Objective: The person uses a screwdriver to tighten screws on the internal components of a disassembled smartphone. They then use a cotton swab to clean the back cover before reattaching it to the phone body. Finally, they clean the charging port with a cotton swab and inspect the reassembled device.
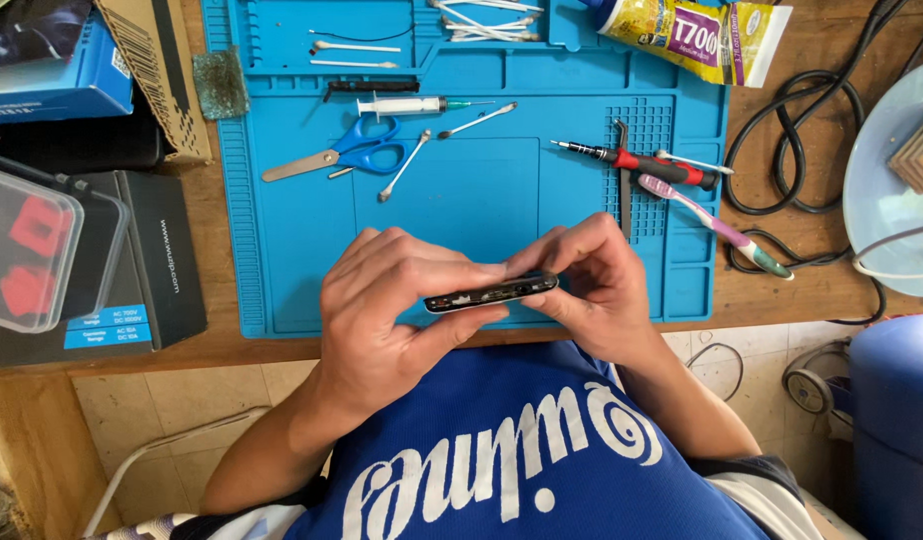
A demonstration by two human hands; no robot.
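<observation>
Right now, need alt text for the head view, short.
Two bare hands, left hand and right hand, hold a thin dark phone frame edge-on above a blue repair mat on a wooden desk. On the mat lie blue-handled scissors, a syringe, cotton swabs, a red-handled screwdriver and a toothbrush.

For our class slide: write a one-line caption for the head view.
Both hands, left and right, hold a slim dark phone frame edge-on above a blue work mat strewn with tools.

Bright, even daylight, soft short shadows under the scissors (347, 152) and swabs on the blue mat (282, 260), mild sheen on the clear plastic box (32, 250) at left, sharp focus mid-scene, slight wide-angle bending at the edges, no motion blur
</observation>
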